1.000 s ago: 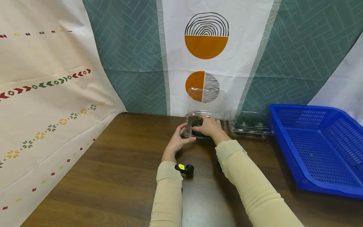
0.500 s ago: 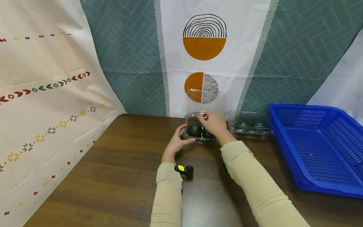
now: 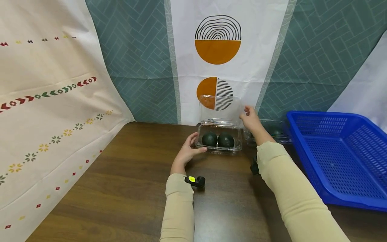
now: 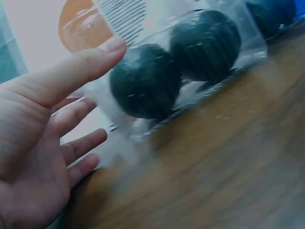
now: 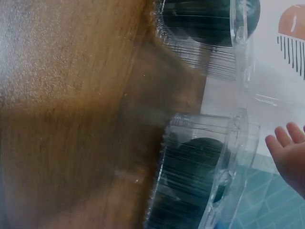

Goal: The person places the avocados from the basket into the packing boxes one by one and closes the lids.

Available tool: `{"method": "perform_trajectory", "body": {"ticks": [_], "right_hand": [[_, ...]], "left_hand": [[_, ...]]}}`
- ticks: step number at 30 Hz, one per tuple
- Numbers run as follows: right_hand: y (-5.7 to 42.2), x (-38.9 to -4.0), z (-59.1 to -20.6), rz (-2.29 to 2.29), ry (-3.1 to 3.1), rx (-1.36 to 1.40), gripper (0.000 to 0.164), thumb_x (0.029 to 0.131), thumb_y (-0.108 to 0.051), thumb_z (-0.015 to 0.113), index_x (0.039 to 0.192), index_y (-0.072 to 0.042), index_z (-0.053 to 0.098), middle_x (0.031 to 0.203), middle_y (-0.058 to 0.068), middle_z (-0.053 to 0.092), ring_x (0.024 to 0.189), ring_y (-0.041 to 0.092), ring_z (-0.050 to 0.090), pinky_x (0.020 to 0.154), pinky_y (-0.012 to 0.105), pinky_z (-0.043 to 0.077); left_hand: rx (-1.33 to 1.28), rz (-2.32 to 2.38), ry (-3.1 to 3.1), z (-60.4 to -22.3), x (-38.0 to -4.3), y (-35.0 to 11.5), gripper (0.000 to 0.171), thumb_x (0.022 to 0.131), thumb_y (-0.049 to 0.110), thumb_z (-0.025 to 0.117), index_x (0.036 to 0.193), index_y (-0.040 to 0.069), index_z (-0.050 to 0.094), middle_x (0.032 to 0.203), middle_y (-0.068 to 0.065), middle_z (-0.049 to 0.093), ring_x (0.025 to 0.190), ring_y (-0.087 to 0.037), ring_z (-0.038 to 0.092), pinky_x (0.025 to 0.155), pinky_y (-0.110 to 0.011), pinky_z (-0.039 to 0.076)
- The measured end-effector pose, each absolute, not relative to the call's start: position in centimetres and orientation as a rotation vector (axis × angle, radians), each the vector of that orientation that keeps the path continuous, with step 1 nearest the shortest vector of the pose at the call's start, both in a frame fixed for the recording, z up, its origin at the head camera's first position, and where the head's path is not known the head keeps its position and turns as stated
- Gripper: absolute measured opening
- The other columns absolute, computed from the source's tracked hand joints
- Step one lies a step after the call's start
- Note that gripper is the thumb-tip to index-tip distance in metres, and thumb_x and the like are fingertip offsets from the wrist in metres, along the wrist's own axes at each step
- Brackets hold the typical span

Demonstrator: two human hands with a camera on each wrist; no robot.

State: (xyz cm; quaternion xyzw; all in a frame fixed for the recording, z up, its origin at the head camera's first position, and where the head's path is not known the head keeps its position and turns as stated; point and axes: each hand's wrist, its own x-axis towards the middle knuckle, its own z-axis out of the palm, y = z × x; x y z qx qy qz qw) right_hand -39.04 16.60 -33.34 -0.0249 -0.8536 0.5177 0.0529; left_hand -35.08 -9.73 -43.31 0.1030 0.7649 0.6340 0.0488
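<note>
Two dark green round fruits [image 3: 217, 139] seated in clear plastic clamshell box [image 3: 239, 145], hinged lid [image 3: 220, 107] upright, unclosed. Left hand [image 3: 187, 152] relaxed, fingers straight against box side; right hand [image 3: 251, 118] loose-fingered beside lid edge, grasping nothing.

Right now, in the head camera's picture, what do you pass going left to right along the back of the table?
Patterned cream cloth → left hand → open clear box with two dark round fruits → right hand → second clear box → blue basket.
</note>
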Motion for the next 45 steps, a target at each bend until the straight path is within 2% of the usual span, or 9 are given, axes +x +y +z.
{"method": "perform_trajectory", "body": {"ticks": [3, 8, 14, 20, 26, 30, 35, 38, 45], "right_hand": [[16.7, -39.1, -33.6, 1.615, -2.599, -0.050, 0.064, 0.090, -0.008, 0.038, 0.147, 0.000, 0.009, 0.149, 0.019, 0.019, 0.137, 0.035, 0.015, 0.106, 0.048, 0.022], [16.9, -39.1, -33.2, 1.685, -2.548, -0.040, 0.065, 0.089, -0.005, 0.039, 0.147, -0.002, 0.012, 0.149, 0.016, 0.022, 0.137, 0.032, 0.016, 0.106, 0.047, 0.023], [17.4, -38.6, -31.7, 1.709, -2.422, -0.019, 0.052, 0.095, -0.013, 0.040, 0.144, -0.004, 0.027, 0.140, 0.018, 0.038, 0.130, 0.031, 0.031, 0.103, 0.046, 0.028], [18.0, -36.5, -31.4, 1.550, -2.511, -0.030, 0.052, 0.099, -0.041, 0.036, 0.131, -0.003, 0.050, 0.126, 0.019, 0.052, 0.122, 0.033, 0.041, 0.100, 0.050, 0.031], [18.2, -34.0, -33.4, 1.479, -2.643, 0.035, 0.045, 0.097, -0.036, 0.047, 0.123, -0.001, 0.055, 0.124, 0.020, 0.052, 0.118, 0.035, 0.043, 0.095, 0.050, 0.035], [18.1, -33.0, -35.5, 1.462, -2.678, 0.061, 0.039, 0.094, -0.032, 0.053, 0.119, -0.003, 0.058, 0.117, 0.018, 0.055, 0.105, 0.033, 0.050, 0.084, 0.044, 0.043], [18.0, -32.2, -37.6, 1.519, -2.698, 0.014, 0.032, 0.092, -0.027, 0.058, 0.112, -0.002, 0.057, 0.100, 0.014, 0.056, 0.089, 0.031, 0.054, 0.065, 0.034, 0.047], [18.0, -31.7, -38.5, 1.664, -2.690, -0.072, 0.032, 0.092, -0.030, 0.058, 0.103, -0.002, 0.048, 0.085, 0.010, 0.054, 0.076, 0.027, 0.058, 0.054, 0.030, 0.045], [18.2, -31.1, -40.2, 2.272, -2.663, -0.067, 0.042, 0.096, -0.044, 0.043, 0.097, -0.002, 0.044, 0.070, 0.003, 0.054, 0.054, 0.013, 0.054, 0.043, 0.022, 0.039]], "left_hand": [[0.285, 1.961, 2.322, -43.1, -34.9, -10.4, 0.076, 0.081, 0.019, 0.073, 0.143, 0.013, 0.031, 0.144, -0.009, 0.035, 0.130, -0.025, 0.033, 0.102, -0.047, 0.031], [0.198, 1.970, 2.234, -42.8, -34.8, -11.0, 0.050, 0.093, 0.024, 0.058, 0.137, 0.008, 0.042, 0.119, -0.014, 0.053, 0.098, -0.023, 0.056, 0.077, -0.034, 0.049], [0.192, 1.979, 2.100, -42.6, -35.0, -10.6, 0.040, 0.097, 0.027, 0.048, 0.129, 0.003, 0.049, 0.091, -0.012, 0.059, 0.074, -0.015, 0.059, 0.064, -0.026, 0.050], [0.176, 1.985, 2.111, -42.6, -35.0, -10.5, 0.036, 0.099, 0.028, 0.043, 0.123, 0.003, 0.052, 0.085, -0.009, 0.061, 0.071, -0.015, 0.060, 0.062, -0.026, 0.050], [0.160, 1.998, 2.113, -42.7, -35.2, -10.7, 0.044, 0.100, 0.036, 0.036, 0.125, 0.002, 0.050, 0.089, -0.011, 0.065, 0.073, -0.016, 0.063, 0.064, -0.028, 0.051], [0.188, 1.999, 2.090, -41.9, -34.7, -10.9, 0.053, 0.100, 0.043, 0.031, 0.125, -0.001, 0.047, 0.096, -0.018, 0.065, 0.079, -0.022, 0.064, 0.069, -0.033, 0.052], [0.164, 2.015, 2.078, -41.5, -34.3, -10.9, 0.052, 0.100, 0.044, 0.029, 0.115, -0.001, 0.048, 0.100, -0.023, 0.063, 0.084, -0.028, 0.064, 0.074, -0.039, 0.052], [0.140, 2.025, 2.104, -42.6, -34.9, -10.7, 0.046, 0.099, 0.045, 0.033, 0.103, 0.003, 0.051, 0.094, -0.017, 0.066, 0.080, -0.023, 0.065, 0.069, -0.034, 0.053], [0.122, 2.027, 2.080, -42.6, -34.9, -10.5, 0.036, 0.099, 0.034, 0.042, 0.091, 0.002, 0.056, 0.086, -0.011, 0.066, 0.076, -0.019, 0.065, 0.065, -0.030, 0.053]]}}
